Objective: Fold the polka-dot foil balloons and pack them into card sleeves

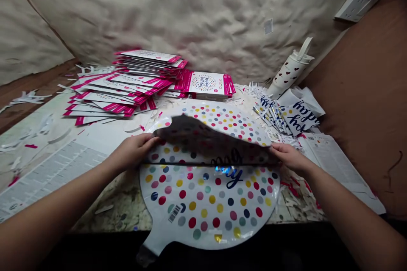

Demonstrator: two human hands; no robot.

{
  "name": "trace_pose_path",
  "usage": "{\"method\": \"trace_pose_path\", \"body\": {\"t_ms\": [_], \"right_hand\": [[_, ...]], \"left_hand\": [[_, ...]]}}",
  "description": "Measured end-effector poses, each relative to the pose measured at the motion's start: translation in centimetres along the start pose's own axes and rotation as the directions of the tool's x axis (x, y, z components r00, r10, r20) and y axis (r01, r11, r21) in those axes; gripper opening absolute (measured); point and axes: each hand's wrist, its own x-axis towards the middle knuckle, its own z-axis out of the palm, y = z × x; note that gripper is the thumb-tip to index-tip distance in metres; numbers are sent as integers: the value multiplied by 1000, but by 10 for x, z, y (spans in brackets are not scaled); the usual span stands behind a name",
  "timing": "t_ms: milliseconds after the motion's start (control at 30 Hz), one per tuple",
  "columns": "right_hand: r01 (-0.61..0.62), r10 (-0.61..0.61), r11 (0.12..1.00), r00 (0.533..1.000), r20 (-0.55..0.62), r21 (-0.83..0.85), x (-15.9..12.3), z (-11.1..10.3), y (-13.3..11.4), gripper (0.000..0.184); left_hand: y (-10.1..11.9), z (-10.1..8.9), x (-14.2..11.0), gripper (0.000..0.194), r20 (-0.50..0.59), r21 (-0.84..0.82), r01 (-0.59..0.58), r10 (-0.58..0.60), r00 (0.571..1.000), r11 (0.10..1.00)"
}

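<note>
Dotted foil balloon (213,199) lies between the hands: the left grip (140,146) pinches its left edge, the right grip (288,154) its right, and a shadowed flap (193,135) rises across the gap. Its rounded near end, bearing a barcode (174,214), extends past the front edge of the bench (117,203). Beyond the flap lie more dotted foil (222,114), pink-edged packets (140,80) and a heart-patterned bottle (289,72).

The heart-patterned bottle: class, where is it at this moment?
In the head view, the heart-patterned bottle is on the right, near the wrinkled backdrop, just behind the folded pieces with blue lettering and beyond the right hand.
</note>
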Motion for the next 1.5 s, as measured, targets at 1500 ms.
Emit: {"method": "trace_pose_path", "body": {"t_ms": [1500], "right_hand": [[37, -230, 948, 769, -597, -317, 4, 61, -49, 68]], "left_hand": [[96, 108, -29, 89, 177, 366, -457, 421, 890, 811]]}}
